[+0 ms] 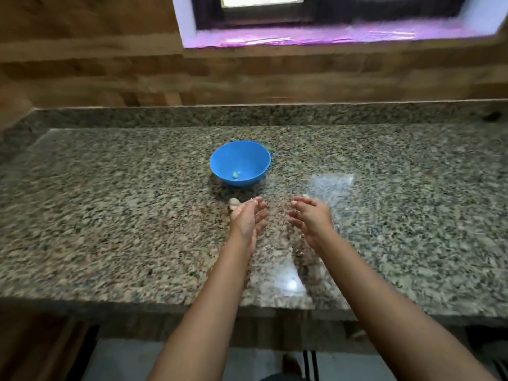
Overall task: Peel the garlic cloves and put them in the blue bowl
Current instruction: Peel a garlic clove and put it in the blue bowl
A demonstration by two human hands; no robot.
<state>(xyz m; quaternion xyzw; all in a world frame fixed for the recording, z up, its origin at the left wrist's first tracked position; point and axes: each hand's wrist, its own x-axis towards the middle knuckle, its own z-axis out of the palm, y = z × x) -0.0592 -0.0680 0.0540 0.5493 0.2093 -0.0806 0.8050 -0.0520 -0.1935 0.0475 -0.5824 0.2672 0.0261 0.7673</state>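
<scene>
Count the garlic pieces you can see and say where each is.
2. One peeled clove lies inside the blue bowl; one garlic piece sits on the counter behind the left hand, partly hidden. More may be hidden.

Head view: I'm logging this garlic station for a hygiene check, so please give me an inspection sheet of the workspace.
Surface: speckled granite countertop, glossy, with glare patches.
Job's things: blue bowl upright, one small pale piece inside; garlic on the counter, partly behind the left hand.
Clutter: pale scrap near the right forearm, too blurred to name.
Hands: left hand and right hand open, apart, nothing gripped.
Cables: nothing seen.
Surroundings: wood-look wall, window above.
</scene>
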